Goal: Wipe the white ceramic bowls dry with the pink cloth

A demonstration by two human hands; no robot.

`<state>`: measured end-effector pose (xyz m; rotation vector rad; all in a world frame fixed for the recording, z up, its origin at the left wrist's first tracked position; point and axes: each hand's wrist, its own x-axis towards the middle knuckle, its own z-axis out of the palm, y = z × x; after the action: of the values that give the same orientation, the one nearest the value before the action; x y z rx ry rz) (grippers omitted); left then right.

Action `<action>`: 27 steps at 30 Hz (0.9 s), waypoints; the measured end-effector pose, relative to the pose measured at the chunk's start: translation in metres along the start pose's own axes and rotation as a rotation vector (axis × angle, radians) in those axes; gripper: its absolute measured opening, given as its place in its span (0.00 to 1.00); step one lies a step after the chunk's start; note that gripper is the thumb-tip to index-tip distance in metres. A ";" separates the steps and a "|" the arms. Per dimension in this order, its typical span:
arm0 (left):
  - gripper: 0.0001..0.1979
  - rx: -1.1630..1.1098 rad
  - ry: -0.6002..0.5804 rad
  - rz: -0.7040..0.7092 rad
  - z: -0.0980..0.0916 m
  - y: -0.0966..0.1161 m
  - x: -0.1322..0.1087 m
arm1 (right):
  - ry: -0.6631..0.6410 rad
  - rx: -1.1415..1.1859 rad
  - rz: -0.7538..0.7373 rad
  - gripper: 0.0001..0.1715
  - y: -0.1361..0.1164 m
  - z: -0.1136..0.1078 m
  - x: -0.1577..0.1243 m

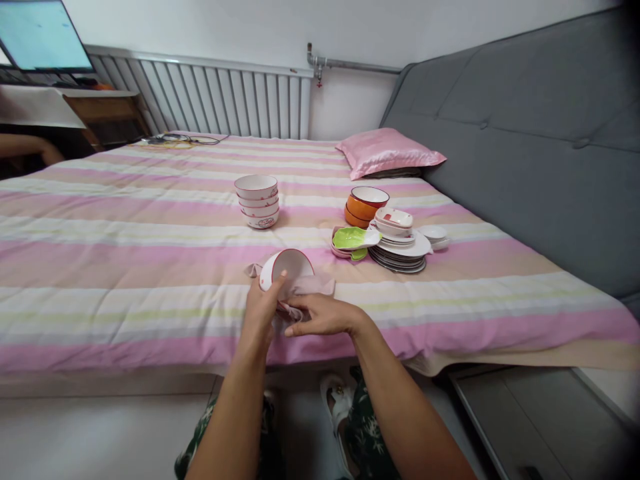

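Observation:
My left hand (263, 303) grips a white bowl (295, 263) with a red rim, thumb over the edge, the bowl tilted on its side above the bed's front edge. A pale pink cloth (315, 285) lies in and around the bowl. At the bowl's lower right, my right hand (323, 315) has its fingers closed on a bunched part of that cloth. Beyond the bowl stands a stack of several similar white bowls (257, 203) with red patterns. The bowl's underside is partly hidden by my left hand and the cloth.
Right of my hands are stacked plates (400, 257), orange bowls (363, 208), small rectangular dishes (394, 219), a green leaf-shaped dish (353, 238) and small white saucers (434, 235). A pink pillow (390, 150) lies by the grey headboard (525, 127). Cables (185, 139) lie at the far left.

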<state>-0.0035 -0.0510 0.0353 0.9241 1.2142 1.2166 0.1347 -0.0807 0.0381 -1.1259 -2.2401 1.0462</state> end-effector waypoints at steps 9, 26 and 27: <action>0.30 0.008 -0.038 0.020 0.000 0.001 -0.002 | 0.138 0.036 0.048 0.15 -0.005 -0.001 0.001; 0.25 0.203 -0.027 0.151 0.001 0.001 -0.005 | 0.435 -0.173 0.207 0.14 0.006 0.018 0.022; 0.25 0.192 -0.028 0.142 0.000 0.002 -0.006 | 0.424 -0.182 0.185 0.13 0.006 0.018 0.022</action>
<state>-0.0031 -0.0561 0.0383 1.1824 1.2763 1.2091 0.1134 -0.0687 0.0232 -1.4968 -1.9450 0.6004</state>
